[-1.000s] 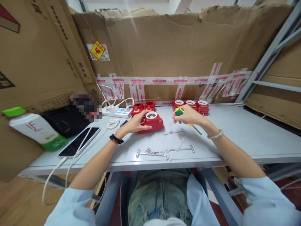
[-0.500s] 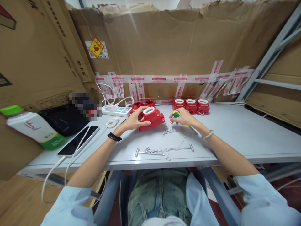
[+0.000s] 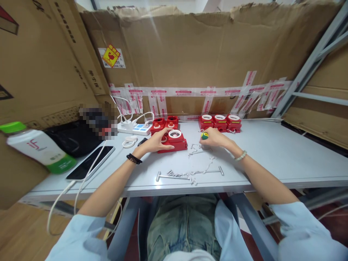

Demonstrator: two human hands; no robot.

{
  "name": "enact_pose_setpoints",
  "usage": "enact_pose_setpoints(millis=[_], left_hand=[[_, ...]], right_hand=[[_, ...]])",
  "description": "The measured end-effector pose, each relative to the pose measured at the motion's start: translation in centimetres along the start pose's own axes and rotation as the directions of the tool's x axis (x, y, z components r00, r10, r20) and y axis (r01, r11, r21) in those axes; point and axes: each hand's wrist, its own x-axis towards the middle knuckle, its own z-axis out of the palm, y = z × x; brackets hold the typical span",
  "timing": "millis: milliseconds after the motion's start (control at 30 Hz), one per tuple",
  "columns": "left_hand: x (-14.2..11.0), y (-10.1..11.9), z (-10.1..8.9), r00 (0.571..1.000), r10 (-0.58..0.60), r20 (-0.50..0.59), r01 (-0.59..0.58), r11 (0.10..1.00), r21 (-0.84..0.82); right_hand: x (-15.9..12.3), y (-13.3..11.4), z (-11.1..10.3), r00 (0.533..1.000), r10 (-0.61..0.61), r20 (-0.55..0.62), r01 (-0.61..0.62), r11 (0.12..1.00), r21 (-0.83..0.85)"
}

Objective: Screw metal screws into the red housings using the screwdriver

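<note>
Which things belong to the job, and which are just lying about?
Likely the job's:
Red housing in the left hand
Green-yellow tool in the right hand
Other red housings
Screws
T-bars with cord

Seemingly lying about:
Bottle
Phone
Coiled cable
Power strip

Pale grey tabletop [image 3: 272, 156], three white-ringed red units [image 3: 220, 126] along rear, power strip [image 3: 140, 129] rear left, phone [image 3: 85, 165] at left, red housing [image 3: 177, 145] near centre; T-handled metal rods [image 3: 175, 177], loose screws [image 3: 171, 173] near front edge.

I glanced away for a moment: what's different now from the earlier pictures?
The red housing in the left hand, tilted half a second ago, is level again. The screwdriver shows no shaft beyond the right hand now. Both holds, the T-shaped rods and screws stayed.
</note>
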Motion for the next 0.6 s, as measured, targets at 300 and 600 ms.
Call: enact_pose_setpoints(millis=[300, 600], left_hand=[[0.1, -0.4, 0.2, 0.999, 0.030, -0.024, -0.030, 1.000, 0.010], [0.1, -0.6, 0.1, 0.999, 0.038, -0.029, -0.039, 0.999, -0.013]], right_hand=[[0.2, 0.1, 1.5, 0.999, -0.032, -0.005, 0.032, 0.999, 0.040], [0.2, -0.2, 2.0, 0.996, -0.056, -0.073, 0.068, 0.983, 0.172]])
